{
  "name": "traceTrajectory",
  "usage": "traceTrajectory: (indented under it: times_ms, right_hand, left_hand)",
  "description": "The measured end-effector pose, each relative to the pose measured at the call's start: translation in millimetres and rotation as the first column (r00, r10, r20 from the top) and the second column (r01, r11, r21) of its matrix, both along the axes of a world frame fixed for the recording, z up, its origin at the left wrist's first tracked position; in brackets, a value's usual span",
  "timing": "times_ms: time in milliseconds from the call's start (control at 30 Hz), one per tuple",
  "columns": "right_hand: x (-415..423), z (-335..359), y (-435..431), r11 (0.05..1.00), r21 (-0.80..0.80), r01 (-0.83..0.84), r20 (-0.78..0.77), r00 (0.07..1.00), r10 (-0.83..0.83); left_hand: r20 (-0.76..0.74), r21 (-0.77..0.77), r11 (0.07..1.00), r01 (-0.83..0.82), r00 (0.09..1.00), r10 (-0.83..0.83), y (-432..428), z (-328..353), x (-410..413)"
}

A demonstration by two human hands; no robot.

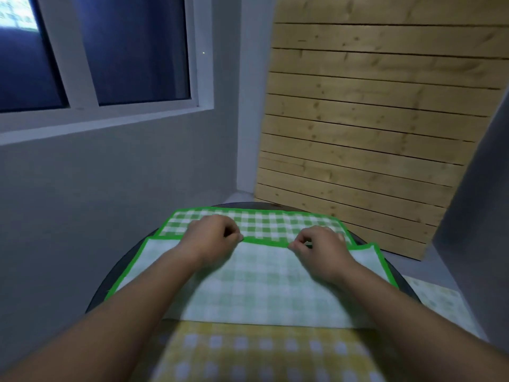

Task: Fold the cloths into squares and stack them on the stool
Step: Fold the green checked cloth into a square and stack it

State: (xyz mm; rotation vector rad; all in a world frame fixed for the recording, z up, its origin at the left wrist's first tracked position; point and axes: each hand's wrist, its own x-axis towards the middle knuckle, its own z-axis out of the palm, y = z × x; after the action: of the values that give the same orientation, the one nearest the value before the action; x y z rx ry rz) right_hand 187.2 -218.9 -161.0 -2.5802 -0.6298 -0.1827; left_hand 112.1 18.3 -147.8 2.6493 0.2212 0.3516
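A green checked cloth (256,288) with a bright green hem lies on the dark round stool (110,274). Its near half is turned over toward the far side, pale underside up, leaving a strip of the brighter face showing at the back. My left hand (212,238) pinches the folded hem left of centre. My right hand (319,244) pinches the same hem right of centre. A yellow checked cloth (264,351) lies at the near edge, below my forearms.
A grey wall with a window (110,64) stands to the left. Wooden planks (371,119) lean behind the stool. A pale yellow patterned cloth (438,304) lies on the floor at the right, beside a grey panel (482,216).
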Motion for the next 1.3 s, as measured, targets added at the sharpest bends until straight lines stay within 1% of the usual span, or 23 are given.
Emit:
traceTrajectory:
  times_ms: [67,133,267,467,833,1000,1100,1167,1200,1267,1300]
  right_hand:
    - [11,-11,1,1.0,0.013,-0.002,-0.05,0.999,0.002]
    - [18,-20,0,1.0,0.031,-0.007,-0.091,0.996,0.01]
    - [26,-33,0,0.998,0.059,-0.025,-0.086,0.996,0.03]
    - [32,-41,1,0.997,0.08,-0.021,-0.059,0.998,0.026]
    - [39,-43,2,0.993,0.116,-0.003,-0.113,0.993,0.016]
    - [39,-40,4,0.991,0.13,0.006,-0.142,0.99,0.012]
    - [39,-40,3,0.99,0.142,0.023,-0.158,0.987,0.0]
    - [36,-40,3,0.991,0.128,0.022,-0.138,0.99,-0.004]
    - [33,-38,4,0.995,0.095,0.024,-0.098,0.995,-0.015]
    - [23,-28,6,0.999,0.0,0.038,0.078,0.996,-0.037]
    - [16,-19,9,1.0,-0.019,0.025,0.17,0.985,-0.021]
  left_hand:
    - [-0.016,-0.105,0.994,-0.013,1.0,0.012,7,-20,5]
    - [-0.027,-0.151,0.988,-0.015,1.0,0.011,11,-35,8]
    - [0.012,-0.232,0.972,-0.031,0.999,0.035,16,-50,13]
    - [0.088,-0.245,0.968,-0.057,0.993,0.08,15,-60,15]
    - [0.059,-0.231,0.967,-0.107,0.991,0.123,15,-64,21]
    - [0.044,-0.238,0.967,-0.093,0.993,0.106,17,-65,23]
    - [0.069,-0.196,0.976,-0.09,0.992,0.105,16,-64,23]
    - [0.102,-0.119,0.989,-0.088,0.99,0.101,13,-62,22]
    - [0.12,-0.068,0.994,-0.087,0.988,0.095,11,-60,19]
    - [0.152,0.04,0.996,-0.075,0.986,0.068,6,-54,14]
    - [0.164,0.067,0.995,-0.068,0.985,0.057,4,-51,12]
